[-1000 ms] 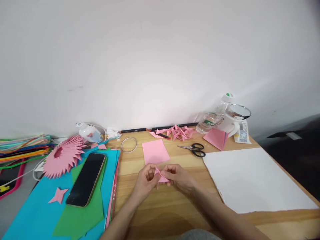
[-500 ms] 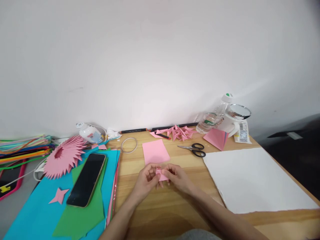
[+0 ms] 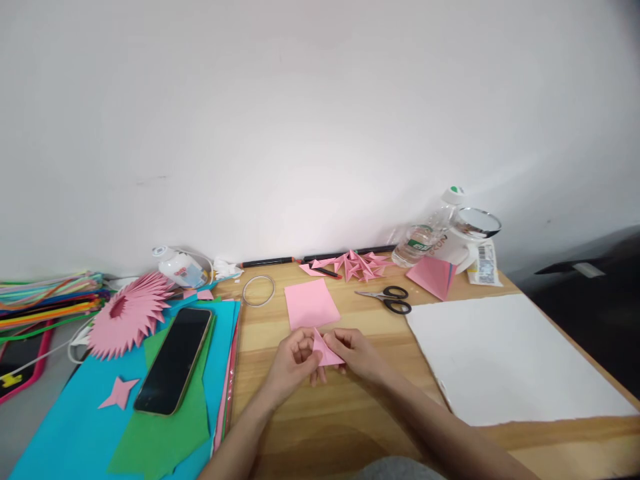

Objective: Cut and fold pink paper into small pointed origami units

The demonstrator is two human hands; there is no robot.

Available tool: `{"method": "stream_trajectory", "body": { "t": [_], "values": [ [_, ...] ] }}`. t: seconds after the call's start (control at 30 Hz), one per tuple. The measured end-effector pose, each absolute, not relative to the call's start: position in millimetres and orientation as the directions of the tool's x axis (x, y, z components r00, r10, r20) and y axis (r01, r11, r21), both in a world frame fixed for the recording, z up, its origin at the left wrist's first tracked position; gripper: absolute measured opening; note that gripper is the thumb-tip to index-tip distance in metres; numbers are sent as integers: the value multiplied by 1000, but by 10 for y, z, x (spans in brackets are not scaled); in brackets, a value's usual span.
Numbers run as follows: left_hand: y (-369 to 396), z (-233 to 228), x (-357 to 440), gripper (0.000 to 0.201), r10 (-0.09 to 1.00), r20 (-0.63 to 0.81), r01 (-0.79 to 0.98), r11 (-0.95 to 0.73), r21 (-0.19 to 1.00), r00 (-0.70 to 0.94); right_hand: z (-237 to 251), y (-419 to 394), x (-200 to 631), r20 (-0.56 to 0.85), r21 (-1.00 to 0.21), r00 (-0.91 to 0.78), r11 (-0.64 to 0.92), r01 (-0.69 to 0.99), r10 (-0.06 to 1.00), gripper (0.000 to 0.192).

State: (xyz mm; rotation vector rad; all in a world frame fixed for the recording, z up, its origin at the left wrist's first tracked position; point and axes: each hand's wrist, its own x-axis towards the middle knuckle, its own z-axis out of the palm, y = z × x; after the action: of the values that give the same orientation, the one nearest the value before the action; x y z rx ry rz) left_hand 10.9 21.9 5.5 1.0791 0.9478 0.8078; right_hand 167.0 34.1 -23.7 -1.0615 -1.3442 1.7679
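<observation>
Between my two hands is a small folded piece of pink paper (image 3: 326, 353), now showing a triangular shape with a point at the top. My left hand (image 3: 295, 357) pinches its left side, the thumb on the near face. On the right side, my right hand (image 3: 353, 352) grips it between thumb and fingers. Just beyond the hands, a flat square of pink paper (image 3: 311, 303) lies on the wooden table (image 3: 310, 440). Scissors (image 3: 387, 298) with black handles rest to the right of that square. Some fingertips are hidden behind the folded paper.
Folded pink pieces (image 3: 363, 265) lie by the wall beside markers (image 3: 267, 262). A bottle (image 3: 415, 245) and a round mirror (image 3: 477, 222) stand at the back right. A white board (image 3: 510, 363) lies right. On the left are a phone (image 3: 174, 360), coloured sheets (image 3: 75, 427) and a pleated pink ring (image 3: 127, 317).
The pink paper in my hands has gone from a small, roughly rectangular shape to a larger triangle with its tip up. Both hands stay in nearly the same place.
</observation>
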Motion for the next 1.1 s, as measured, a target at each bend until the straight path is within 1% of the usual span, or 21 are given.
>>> {"method": "stream_trajectory", "body": {
  "t": [0.1, 0.2, 0.37, 0.43, 0.5, 0.57, 0.67, 0.73, 0.83, 0.93, 1.1],
  "values": [
    [205, 43, 111, 32, 885, -214, -126, 289, 949, 414, -271, 322, 1666, -199, -972, -438, -234, -28, 877, 51],
    [195, 24, 108, 35, 876, -216, -155, 307, 939, 431, -218, 311, 1664, -185, -977, -441, -215, -18, 878, 48],
    [178, 10, 123, 38, 874, -245, -215, 358, 909, 420, -67, 291, 1652, -130, -973, -530, -210, -94, 838, 44],
    [177, 15, 132, 39, 869, -254, -238, 378, 895, 425, -76, 288, 1650, -130, -980, -484, -187, -71, 865, 43],
    [182, 21, 136, 39, 868, -255, -248, 383, 890, 426, -120, 291, 1651, -127, -990, -388, -143, -13, 913, 46],
    [193, 24, 133, 36, 872, -254, -242, 377, 894, 418, -161, 298, 1652, -115, -992, -329, -126, -13, 937, 48],
    [213, 19, 121, 31, 904, -241, -231, 334, 914, 354, -174, 303, 1649, -91, -983, -367, -144, -117, 926, 45],
    [222, 13, 115, 31, 925, -232, -224, 305, 925, 302, -166, 303, 1644, -78, -978, -382, -144, -150, 921, 44],
    [227, 7, 116, 31, 924, -246, -200, 311, 929, 294, -172, 307, 1637, -112, -982, -346, -156, -102, 931, 39],
    [229, -7, 125, 32, 919, -263, -177, 323, 930, 294, -196, 319, 1634, -158, -978, -329, -193, -77, 931, 43],
    [227, -26, 135, 36, 924, -300, -161, 342, 926, 237, -198, 323, 1639, -136, -983, -343, -171, -73, 929, 41]
  ]
}}
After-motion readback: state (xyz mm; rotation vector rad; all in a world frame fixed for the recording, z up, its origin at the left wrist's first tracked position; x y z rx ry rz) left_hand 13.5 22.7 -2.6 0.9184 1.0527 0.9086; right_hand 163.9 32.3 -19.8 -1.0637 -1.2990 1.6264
